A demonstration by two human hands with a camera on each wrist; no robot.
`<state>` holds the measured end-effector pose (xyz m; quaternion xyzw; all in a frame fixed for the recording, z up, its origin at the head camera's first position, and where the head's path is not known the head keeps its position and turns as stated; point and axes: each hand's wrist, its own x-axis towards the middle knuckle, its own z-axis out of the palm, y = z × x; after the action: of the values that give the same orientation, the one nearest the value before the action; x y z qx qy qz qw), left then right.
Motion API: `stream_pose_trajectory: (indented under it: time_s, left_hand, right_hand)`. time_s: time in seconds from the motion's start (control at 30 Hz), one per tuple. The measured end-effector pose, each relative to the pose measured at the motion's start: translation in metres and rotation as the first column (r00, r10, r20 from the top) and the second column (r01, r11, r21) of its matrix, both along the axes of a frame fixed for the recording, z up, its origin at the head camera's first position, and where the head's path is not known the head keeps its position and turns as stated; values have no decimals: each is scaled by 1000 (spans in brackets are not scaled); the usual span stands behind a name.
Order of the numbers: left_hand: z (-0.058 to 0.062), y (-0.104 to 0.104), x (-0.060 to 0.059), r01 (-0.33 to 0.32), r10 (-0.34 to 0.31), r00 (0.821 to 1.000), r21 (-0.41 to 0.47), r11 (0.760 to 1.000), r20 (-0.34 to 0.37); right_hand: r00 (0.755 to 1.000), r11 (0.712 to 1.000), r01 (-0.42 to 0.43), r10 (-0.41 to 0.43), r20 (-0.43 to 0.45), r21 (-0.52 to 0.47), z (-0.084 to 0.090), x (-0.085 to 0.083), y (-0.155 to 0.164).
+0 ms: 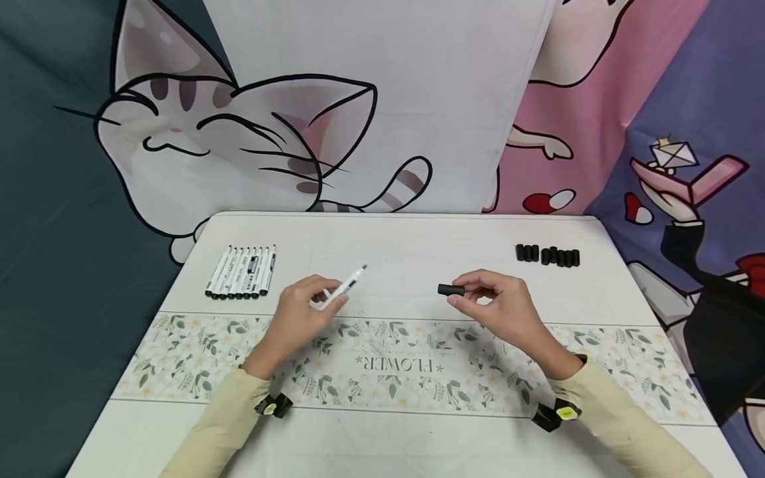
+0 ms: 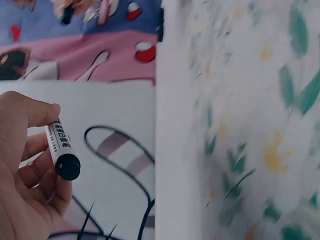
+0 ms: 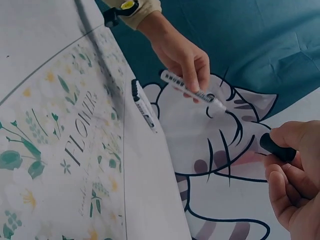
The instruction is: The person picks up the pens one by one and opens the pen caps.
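My left hand pinches an uncapped white marker between thumb and fingers, its dark tip pointing up and right. In the left wrist view the marker's black end faces the camera and dark lettering runs along its barrel. Across a gap to the right, my right hand holds a black marker cap by thumb and fingertips, the cap pointing left toward the marker. The right wrist view shows the same cap in the fingers, apart from the marker.
A row of several uncapped white markers lies at the table's left. Several black caps stand grouped at the back right. A flower-printed band crosses the white table cover, and a cat-printed cloth hangs behind.
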<state>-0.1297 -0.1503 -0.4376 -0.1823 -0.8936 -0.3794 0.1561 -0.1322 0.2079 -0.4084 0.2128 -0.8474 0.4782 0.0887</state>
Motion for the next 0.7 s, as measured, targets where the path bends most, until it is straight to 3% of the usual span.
stream_pose_trajectory:
  time_s: [0.17, 0.33, 0.5, 0.7]
  left_hand:
    - [11, -28, -8, -99, 98, 993, 25, 995, 65]
    - [15, -61, -18, -189, 190, 980, -15, 982, 53]
    - [10, -93, -28, -305, 306, 952, -42, 951, 20]
    - [5, -126, -38, -410, 412, 910, -51, 911, 44]
  right_hand:
    - [1000, 1000, 3, -3, 23, -2, -2, -1, 5]
    - [999, 1000, 0, 1, 33, -13, -6, -1, 9]
    - [1000, 1000, 16, -16, 10, -5, -8, 0, 15]
    - [999, 999, 51, -51, -12, -2, -11, 0, 25]
